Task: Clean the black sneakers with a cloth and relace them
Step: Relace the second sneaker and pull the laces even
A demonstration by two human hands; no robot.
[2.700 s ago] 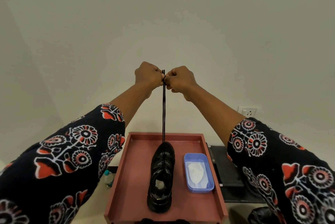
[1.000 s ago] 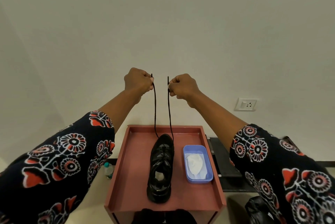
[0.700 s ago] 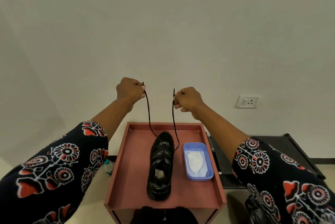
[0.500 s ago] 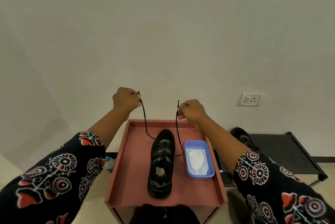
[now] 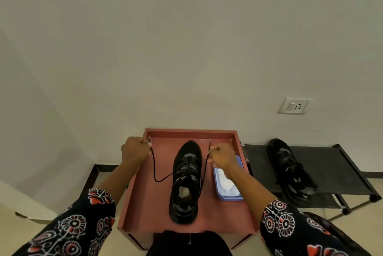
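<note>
Black sneaker point(image 5: 186, 181) centred on red tray point(image 5: 145, 204) | lace point(image 5: 154, 169) ends pinched by left hand point(image 5: 134, 149) and right hand point(image 5: 220, 156) | lowered and parted since previously; slack formed | next eyelets judged due.

Both arms wear a dark, near-black garment with sleeves ending just past the elbow, leaving the forearms bare. The left sleeve point(image 5: 76, 228) is printed with white-outlined round flowers, thin white stems and red leaf shapes. The right sleeve point(image 5: 294, 231) carries the same print. Neither the left hand point(image 5: 134, 150) nor the right hand point(image 5: 222, 157) shows rings, bangles or a watch.
</note>
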